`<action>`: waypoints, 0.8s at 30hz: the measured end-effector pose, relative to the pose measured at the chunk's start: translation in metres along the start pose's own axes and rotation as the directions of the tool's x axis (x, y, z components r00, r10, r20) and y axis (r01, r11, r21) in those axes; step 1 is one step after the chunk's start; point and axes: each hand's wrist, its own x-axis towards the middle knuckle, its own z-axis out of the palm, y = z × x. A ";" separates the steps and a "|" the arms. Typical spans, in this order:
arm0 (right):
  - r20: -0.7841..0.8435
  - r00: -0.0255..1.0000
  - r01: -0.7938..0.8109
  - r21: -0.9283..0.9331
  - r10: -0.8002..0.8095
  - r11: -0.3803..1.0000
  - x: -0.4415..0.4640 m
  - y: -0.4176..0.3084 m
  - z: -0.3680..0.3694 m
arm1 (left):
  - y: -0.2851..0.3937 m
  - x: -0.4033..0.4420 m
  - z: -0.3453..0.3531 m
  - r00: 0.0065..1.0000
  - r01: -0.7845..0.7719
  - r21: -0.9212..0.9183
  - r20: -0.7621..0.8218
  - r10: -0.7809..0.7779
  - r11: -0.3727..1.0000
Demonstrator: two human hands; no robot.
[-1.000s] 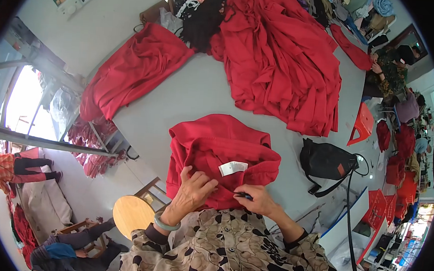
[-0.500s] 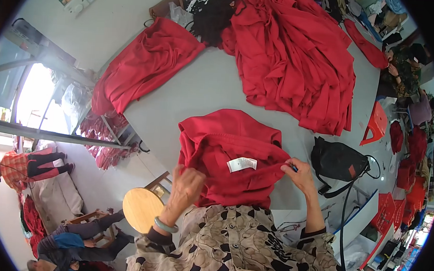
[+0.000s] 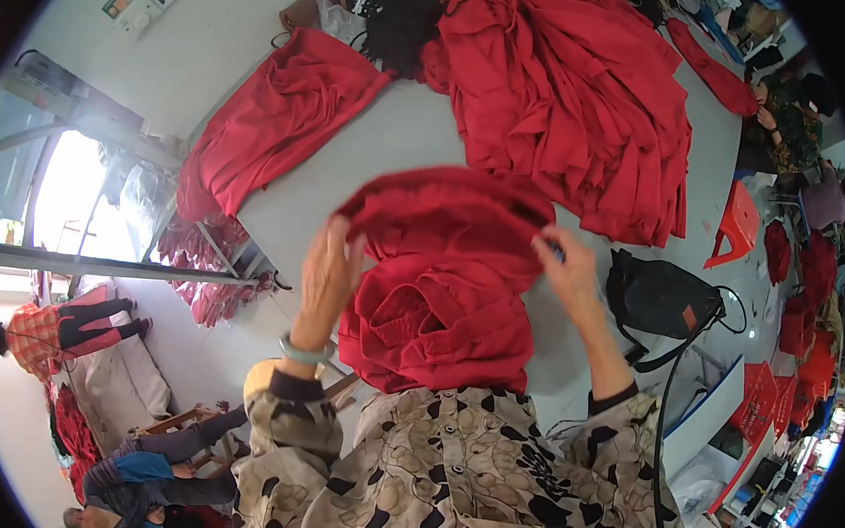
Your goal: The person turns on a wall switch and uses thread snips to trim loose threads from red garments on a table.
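A red garment [image 3: 436, 352] lies bunched on the grey table, close against my patterned shirt. Its far edge is lifted and blurred by motion, arching between my two hands. A ring-shaped opening shows in the folds nearest me. My left hand [image 3: 328, 273], with a bangle at the wrist, pinches the left end of the raised edge. The right end is between the fingers of my right hand [image 3: 572, 273]. A small dark-blue thing [image 3: 559, 254] also shows in the right hand, too small to name.
A large pile of red garments [image 3: 567, 108] covers the table's far right, and another red garment [image 3: 276, 120] lies far left. A black bag [image 3: 662, 296] sits beside my right hand. An orange stool [image 3: 737, 225] and several people are around the table.
Both hands have moved away from me, lifting and turning the garment's edge over. The white label is now out of sight, and the ring-shaped opening has come into view.
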 end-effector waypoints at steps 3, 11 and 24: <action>0.119 0.991 -0.075 0.079 0.065 0.994 -0.053 0.008 0.020 | -0.013 -0.079 0.018 0.994 -0.002 -0.083 0.104 0.011 0.997; 0.466 0.881 -0.179 0.161 0.086 0.971 -0.053 0.000 0.019 | -0.010 -0.101 0.022 0.910 0.182 -0.111 0.397 -0.124 0.977; 0.579 0.807 -0.151 0.010 0.117 0.989 -0.069 0.003 -0.007 | -0.017 -0.068 -0.018 0.835 0.065 -0.021 0.548 -0.043 0.998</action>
